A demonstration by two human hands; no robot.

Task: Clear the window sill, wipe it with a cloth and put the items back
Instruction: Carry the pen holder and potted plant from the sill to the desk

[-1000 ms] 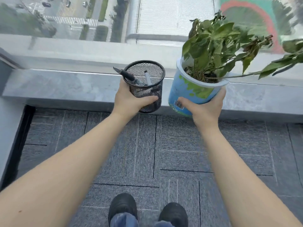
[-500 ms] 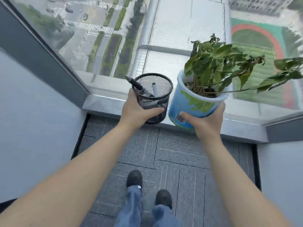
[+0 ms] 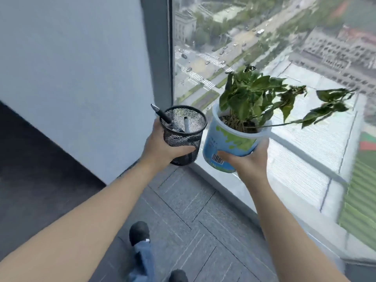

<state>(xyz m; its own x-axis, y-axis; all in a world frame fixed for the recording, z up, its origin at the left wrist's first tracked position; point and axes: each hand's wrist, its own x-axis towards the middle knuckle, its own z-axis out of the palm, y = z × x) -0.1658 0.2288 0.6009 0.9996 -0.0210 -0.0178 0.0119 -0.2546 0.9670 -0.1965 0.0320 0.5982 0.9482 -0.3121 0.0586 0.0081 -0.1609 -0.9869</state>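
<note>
1. Far left, a pale wall (image 3: 77, 78) fills my view, with a dark panel (image 3: 30, 159) at its foot.
2. Coming right, my left hand (image 3: 160, 147) is wrapped round a black mesh pen cup (image 3: 184, 135), thumb across the front and fingers behind it. I've got it up in the air, tilted a little, clear of any surface.
3. Inside the cup I can see a black pen (image 3: 162, 116) leaning out over the left rim and a second marker (image 3: 186, 124) standing lower in the middle.
4. Just beside the cup, close but not quite touching, there's the plant pot (image 3: 230, 147), blue and green with a white rim and a barcode near its base.
5. My right hand (image 3: 247, 159) cups the pot from below, thumb on the front by the barcode, fingers curled up its right side. It's off the sill too, tipped slightly toward me.
6. The plant (image 3: 256, 98) spreads green leaves above the pot, one long stem reaching far right.
7. Below and right, the grey window sill (image 3: 227, 184) runs along the foot of the glass, under the pot.
8. Through the window (image 3: 284, 47), streets and rooftops far below.
9. Down low, grey carpet tiles (image 3: 193, 216) and my dark shoes (image 3: 139, 232).
</note>
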